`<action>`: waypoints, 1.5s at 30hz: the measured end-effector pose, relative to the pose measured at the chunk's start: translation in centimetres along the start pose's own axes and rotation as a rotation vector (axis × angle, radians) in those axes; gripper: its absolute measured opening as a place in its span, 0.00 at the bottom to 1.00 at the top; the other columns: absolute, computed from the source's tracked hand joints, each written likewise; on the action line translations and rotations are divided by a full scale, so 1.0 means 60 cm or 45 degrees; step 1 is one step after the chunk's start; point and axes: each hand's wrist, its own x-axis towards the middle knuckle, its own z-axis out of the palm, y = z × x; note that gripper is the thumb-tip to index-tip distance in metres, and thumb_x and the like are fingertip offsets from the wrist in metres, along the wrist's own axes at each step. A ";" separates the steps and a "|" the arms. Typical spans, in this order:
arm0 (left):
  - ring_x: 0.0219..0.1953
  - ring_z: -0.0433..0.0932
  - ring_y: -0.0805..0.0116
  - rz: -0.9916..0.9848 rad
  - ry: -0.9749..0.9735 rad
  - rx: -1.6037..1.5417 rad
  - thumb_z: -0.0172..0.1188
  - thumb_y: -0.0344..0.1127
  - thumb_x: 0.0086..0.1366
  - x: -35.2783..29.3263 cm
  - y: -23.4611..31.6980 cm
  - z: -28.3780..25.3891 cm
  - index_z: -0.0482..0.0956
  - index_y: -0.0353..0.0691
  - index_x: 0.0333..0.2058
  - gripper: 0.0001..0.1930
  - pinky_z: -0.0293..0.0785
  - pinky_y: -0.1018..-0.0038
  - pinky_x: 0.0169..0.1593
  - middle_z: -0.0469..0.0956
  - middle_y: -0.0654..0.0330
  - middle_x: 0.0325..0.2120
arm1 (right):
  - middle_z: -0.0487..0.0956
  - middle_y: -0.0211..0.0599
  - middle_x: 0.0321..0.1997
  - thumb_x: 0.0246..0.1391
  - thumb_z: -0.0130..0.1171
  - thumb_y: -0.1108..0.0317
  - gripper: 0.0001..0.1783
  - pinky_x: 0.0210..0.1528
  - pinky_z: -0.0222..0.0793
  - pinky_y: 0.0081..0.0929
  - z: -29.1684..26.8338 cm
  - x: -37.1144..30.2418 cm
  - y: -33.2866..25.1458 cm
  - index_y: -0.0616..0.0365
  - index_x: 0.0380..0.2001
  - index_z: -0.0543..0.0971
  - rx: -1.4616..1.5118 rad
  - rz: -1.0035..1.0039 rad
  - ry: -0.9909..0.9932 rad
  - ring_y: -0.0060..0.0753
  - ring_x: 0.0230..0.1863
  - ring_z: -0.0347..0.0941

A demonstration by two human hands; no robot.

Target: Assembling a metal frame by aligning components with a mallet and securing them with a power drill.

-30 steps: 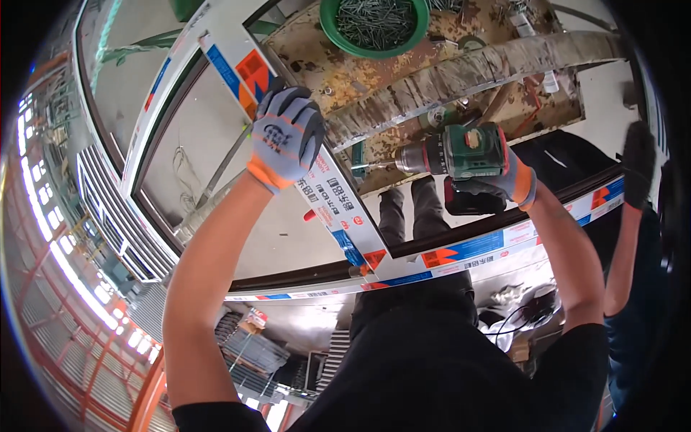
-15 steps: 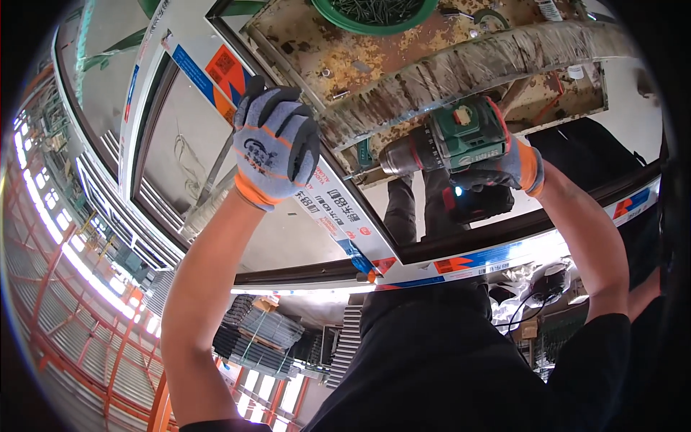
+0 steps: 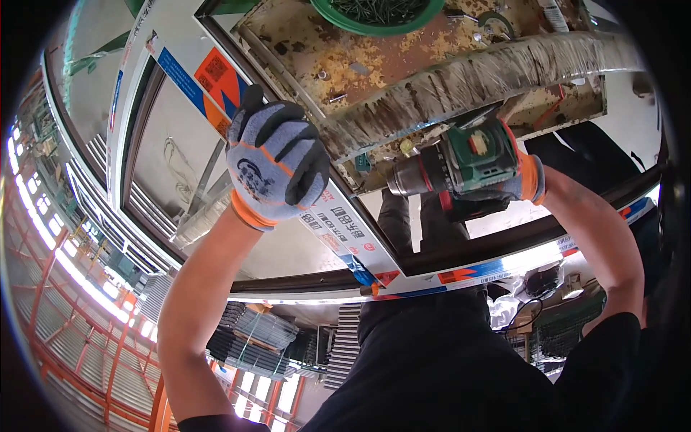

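My left hand (image 3: 275,164), in a grey glove with black fingers and an orange cuff, is closed over the middle bar of a window frame (image 3: 338,223). The bar is dark with white printed protective film. My right hand (image 3: 524,180), in a matching glove, grips the handle of a green and black cordless drill (image 3: 479,153). The drill lies level, its chuck (image 3: 404,177) pointing left at the bar with a gap between them. No bit can be made out at the chuck. The drill's lower part is partly hidden.
Beyond the bar is a worn, stained tray (image 3: 288,68) holding a green bowl (image 3: 381,29) of screws. A film-wrapped bar (image 3: 461,93) crosses over it. The frame's near edge (image 3: 461,277) runs before my body. More frames (image 3: 137,144) stand left; stacked profiles (image 3: 259,335) lie below.
The drill has drawn back a little to the right, away from the bar, and its small light no longer shows. My left hand stays on the bar; the view has shifted slightly.
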 end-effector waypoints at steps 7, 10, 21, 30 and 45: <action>0.12 0.53 0.68 -0.281 0.130 -0.821 0.39 0.62 0.68 0.005 0.007 -0.001 0.60 0.55 0.16 0.25 0.47 0.66 0.15 0.52 0.69 0.09 | 0.79 0.44 0.53 0.56 0.59 0.72 0.24 0.48 0.79 0.32 0.009 -0.006 -0.005 0.64 0.56 0.71 0.795 0.392 0.003 0.33 0.50 0.78; 0.12 0.53 0.68 -0.278 0.140 -0.772 0.39 0.62 0.68 0.005 0.005 -0.006 0.60 0.55 0.16 0.25 0.48 0.66 0.15 0.51 0.69 0.09 | 0.79 0.41 0.53 0.53 0.65 0.68 0.26 0.49 0.78 0.31 0.015 -0.008 0.005 0.61 0.55 0.73 0.781 0.434 0.070 0.32 0.50 0.78; 0.20 0.61 0.64 -0.138 -0.249 -0.733 0.31 0.65 0.69 0.008 -0.003 -0.018 0.66 0.48 0.27 0.28 0.58 0.66 0.22 0.61 0.65 0.19 | 0.79 0.34 0.54 0.47 0.71 0.63 0.31 0.53 0.75 0.27 0.001 0.000 0.000 0.55 0.55 0.74 -0.187 -0.119 -0.084 0.28 0.54 0.76; 0.30 0.72 0.67 -0.146 -0.176 -0.356 0.42 0.59 0.67 -0.020 -0.023 -0.059 0.75 0.41 0.35 0.26 0.70 0.73 0.35 0.74 0.61 0.26 | 0.81 0.38 0.48 0.47 0.69 0.67 0.26 0.48 0.77 0.30 0.013 0.007 -0.017 0.56 0.51 0.77 1.240 0.874 0.082 0.37 0.45 0.80; 0.26 0.72 0.67 0.354 -0.252 1.231 0.39 0.61 0.68 -0.004 -0.013 -0.041 0.74 0.42 0.40 0.27 0.69 0.70 0.31 0.74 0.63 0.26 | 0.81 0.29 0.45 0.57 0.55 0.68 0.18 0.40 0.79 0.26 0.019 0.050 -0.023 0.59 0.51 0.76 0.733 0.342 -0.096 0.22 0.40 0.79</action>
